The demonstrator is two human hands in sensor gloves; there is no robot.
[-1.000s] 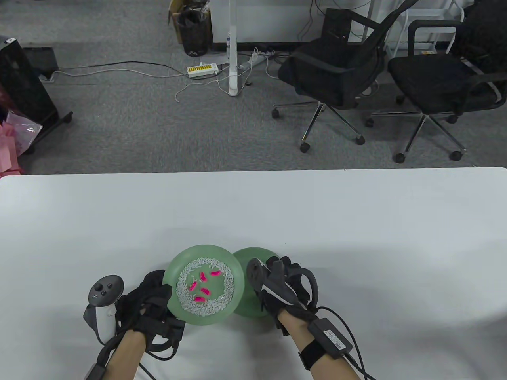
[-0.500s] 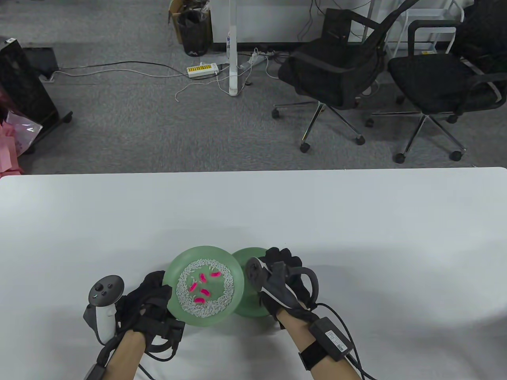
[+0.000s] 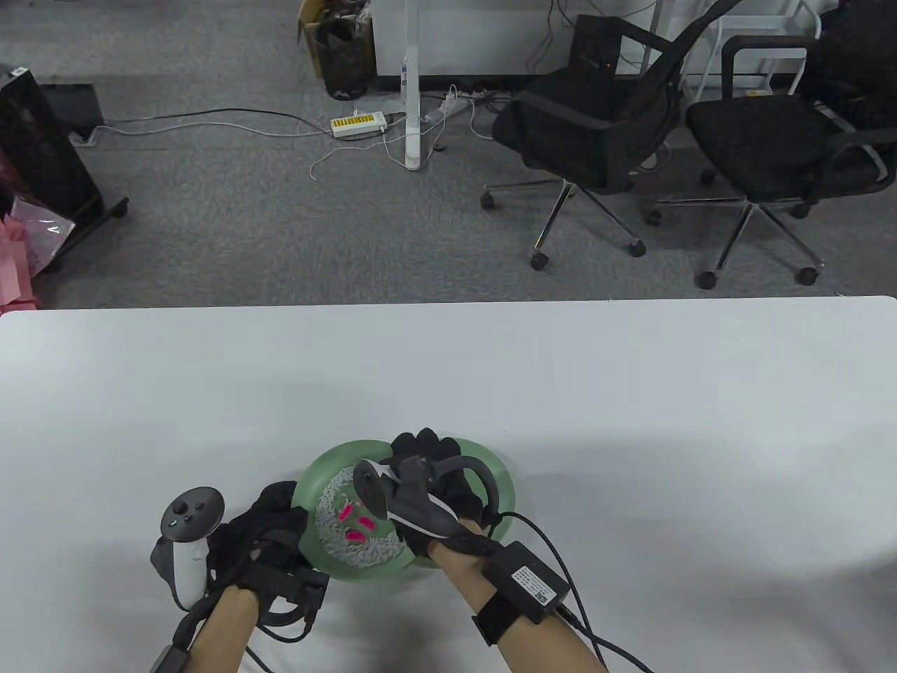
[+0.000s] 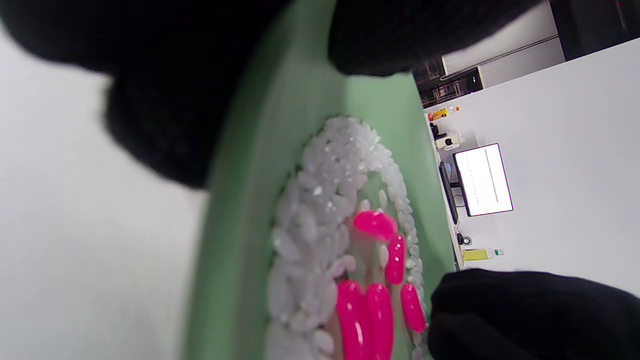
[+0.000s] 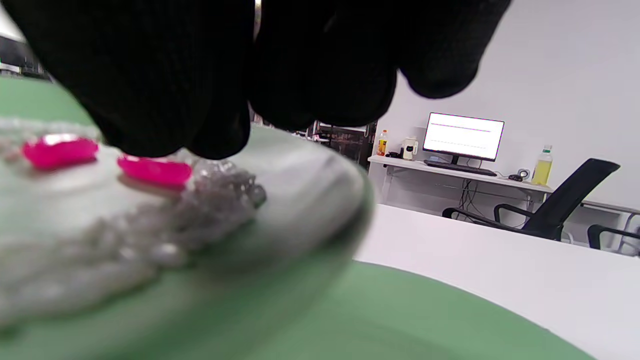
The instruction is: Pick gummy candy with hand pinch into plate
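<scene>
1. The white tabletop [image 3: 631, 420] carries everything near the middle of its near edge; beyond its far edge stand two black office chairs [image 3: 596, 133] on grey carpet, with a power strip [image 3: 359, 124] and loose cables.
2. A second green plate [image 3: 501, 484] lies on the tabletop, partly under the right side of the rice plate [image 3: 315, 484], a green plate holding a ring of white rice grains [image 3: 364, 550].
3. The left hand [image 3: 270, 533] grips the rice plate's left rim; the left wrist view shows a gloved finger laid over the rim and others behind it.
4. The right hand [image 3: 427, 484] hovers over the rice plate, its tracker hiding much of the plate in the table view. Its bunched fingertips [image 5: 150, 125] touch a pink gummy candy [image 5: 155, 171]; whether they have hold of it I cannot tell.
5. The table view shows three pink gummies [image 3: 357, 522] inside the rice ring; the left wrist view shows five [image 4: 375, 300] there.
6. Only the wrist views show a lit monitor [image 5: 463, 136] and bottles on a distant desk.
</scene>
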